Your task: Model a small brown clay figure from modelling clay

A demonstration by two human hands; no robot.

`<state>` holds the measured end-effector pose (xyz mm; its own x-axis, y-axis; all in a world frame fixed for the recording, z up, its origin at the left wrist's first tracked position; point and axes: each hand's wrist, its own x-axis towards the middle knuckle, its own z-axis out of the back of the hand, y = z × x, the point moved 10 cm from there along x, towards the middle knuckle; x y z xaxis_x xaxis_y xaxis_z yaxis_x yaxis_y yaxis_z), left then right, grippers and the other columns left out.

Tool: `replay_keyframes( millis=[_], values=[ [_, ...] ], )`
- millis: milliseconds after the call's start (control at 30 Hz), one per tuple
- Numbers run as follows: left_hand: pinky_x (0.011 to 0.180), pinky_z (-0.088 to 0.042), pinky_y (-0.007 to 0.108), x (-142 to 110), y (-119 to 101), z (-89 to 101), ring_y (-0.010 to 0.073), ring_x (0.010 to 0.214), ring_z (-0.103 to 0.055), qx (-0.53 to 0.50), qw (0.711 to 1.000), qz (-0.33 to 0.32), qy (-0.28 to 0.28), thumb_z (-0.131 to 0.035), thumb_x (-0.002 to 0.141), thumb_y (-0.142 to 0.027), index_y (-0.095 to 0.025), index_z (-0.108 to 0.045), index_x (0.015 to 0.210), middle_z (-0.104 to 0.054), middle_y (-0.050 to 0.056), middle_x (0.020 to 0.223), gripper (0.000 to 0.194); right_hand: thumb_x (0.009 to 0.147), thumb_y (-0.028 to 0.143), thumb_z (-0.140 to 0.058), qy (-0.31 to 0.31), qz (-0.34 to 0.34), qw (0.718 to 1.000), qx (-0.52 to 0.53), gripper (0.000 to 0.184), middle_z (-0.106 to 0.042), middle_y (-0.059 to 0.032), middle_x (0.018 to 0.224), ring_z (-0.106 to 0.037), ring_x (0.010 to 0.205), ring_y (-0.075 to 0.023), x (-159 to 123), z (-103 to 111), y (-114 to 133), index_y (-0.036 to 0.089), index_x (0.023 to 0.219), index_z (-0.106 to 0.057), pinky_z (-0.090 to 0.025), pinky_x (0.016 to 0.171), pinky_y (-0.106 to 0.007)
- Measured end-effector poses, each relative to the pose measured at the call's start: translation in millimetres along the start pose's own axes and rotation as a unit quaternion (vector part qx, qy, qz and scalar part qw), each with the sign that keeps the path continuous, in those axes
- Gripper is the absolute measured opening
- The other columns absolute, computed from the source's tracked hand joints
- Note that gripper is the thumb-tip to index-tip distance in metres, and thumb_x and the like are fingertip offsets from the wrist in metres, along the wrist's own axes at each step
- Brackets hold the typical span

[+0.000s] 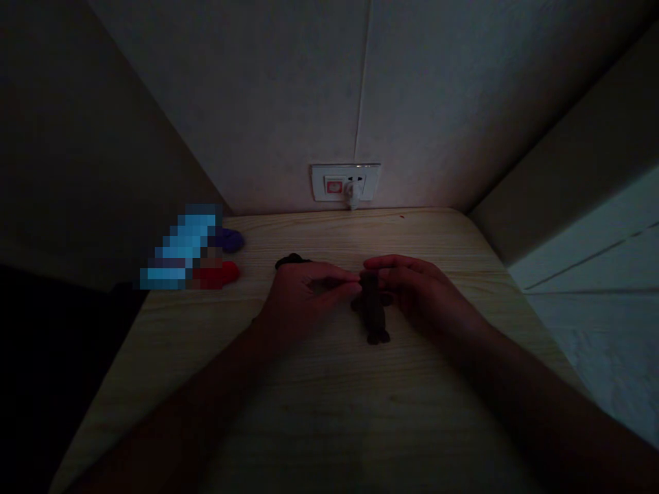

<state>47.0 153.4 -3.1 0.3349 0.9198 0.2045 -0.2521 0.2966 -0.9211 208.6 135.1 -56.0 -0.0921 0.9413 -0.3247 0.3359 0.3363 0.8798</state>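
A small dark brown figure point(373, 312), apparently of modelling clay, lies on the wooden tabletop with a rounded body, short arms and two feet pointing toward me. My left hand point(301, 295) pinches at the left side of its head, thumb and forefinger together. From the other side my right hand point(422, 291) curls its fingers against the head and upper body. Whether a tiny piece sits between the left fingertips is too dark to tell. Behind my left hand shows a black lump point(292, 260), partly hidden by that hand.
At the table's left back are a red lump point(224, 274), a purple lump point(230, 240) and a bright, pixelated blue rectangle point(188, 240). The wooden table point(329, 412) meets a wall with a socket point(319, 184) holding a plug point(353, 193). The light is dim.
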Motion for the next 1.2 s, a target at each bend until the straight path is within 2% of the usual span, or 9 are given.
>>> replay_keyframes(
  millis=[167, 367, 500, 733, 900, 1200],
  values=[
    [0.076, -0.064, 0.030, 0.2, -1.8, 1.1, 0.0191, 0.078, -0.079, 0.016, 1.000, -0.020, -0.002, -0.085, 0.080, -0.018, -0.026, -0.086, 0.092, -0.085, 0.002, 0.088, 0.014, 0.071, 0.024, -0.080, 0.007, -0.001, 1.000, 0.004, 0.020, -0.079, -0.0053, 0.085, -0.070, 0.078, -0.0208, 0.1, -0.9, 0.2, 0.019, 0.091, -0.081, -0.051, 0.074, -0.035],
    [0.081, -0.064, 0.028, 0.2, -4.8, 1.1, 0.0183, 0.086, -0.080, 0.021, 0.999, -0.037, 0.003, -0.078, 0.087, -0.016, -0.026, -0.085, 0.103, -0.086, 0.002, 0.098, 0.020, 0.071, 0.023, -0.081, 0.009, 0.001, 1.000, 0.007, 0.022, -0.080, -0.0058, 0.086, -0.071, 0.077, -0.0212, 0.6, -0.3, 0.0, 0.018, 0.091, -0.082, -0.052, 0.075, -0.036],
    [0.082, -0.065, 0.030, 0.7, -1.5, 1.2, 0.0191, 0.085, -0.081, 0.002, 1.000, -0.019, 0.000, -0.080, 0.085, -0.016, -0.025, -0.085, 0.099, -0.086, 0.002, 0.095, 0.017, 0.070, 0.024, -0.082, 0.006, 0.000, 1.000, 0.005, 0.021, -0.079, -0.0056, 0.085, -0.071, 0.076, -0.0208, 0.4, 0.4, -0.2, 0.018, 0.091, -0.082, -0.051, 0.073, -0.035],
    [0.074, -0.065, 0.027, 0.2, 2.6, 0.0, 0.0179, 0.075, -0.080, -0.038, 0.999, 0.014, -0.005, -0.086, 0.079, -0.017, -0.021, -0.083, 0.087, -0.085, 0.001, 0.083, 0.009, 0.069, 0.022, -0.081, -0.002, 0.000, 1.000, 0.003, 0.022, -0.079, -0.0052, 0.084, -0.070, 0.077, -0.0196, 0.7, 1.5, -0.4, 0.018, 0.090, -0.081, -0.050, 0.073, -0.034],
    [0.071, -0.065, 0.024, 1.3, -1.7, 1.2, 0.0158, 0.072, -0.079, -0.022, 1.000, 0.004, -0.010, -0.083, 0.078, -0.011, -0.020, -0.081, 0.083, -0.084, 0.000, 0.079, 0.011, 0.068, 0.023, -0.082, 0.003, -0.001, 1.000, 0.002, 0.023, -0.079, -0.0058, 0.086, -0.071, 0.077, -0.0201, 1.3, 0.6, -0.8, 0.017, 0.091, -0.082, -0.051, 0.072, -0.033],
    [0.077, -0.066, 0.024, 0.9, -1.5, 4.8, 0.0151, 0.080, -0.080, -0.025, 0.998, -0.032, -0.041, -0.077, 0.081, -0.010, -0.021, -0.082, 0.091, -0.085, 0.000, 0.088, 0.016, 0.068, 0.024, -0.083, 0.010, 0.003, 1.000, 0.006, 0.024, -0.080, -0.0050, 0.085, -0.071, 0.076, -0.0190, 1.5, 1.0, -0.4, 0.017, 0.091, -0.083, -0.053, 0.070, -0.031]
  ],
)
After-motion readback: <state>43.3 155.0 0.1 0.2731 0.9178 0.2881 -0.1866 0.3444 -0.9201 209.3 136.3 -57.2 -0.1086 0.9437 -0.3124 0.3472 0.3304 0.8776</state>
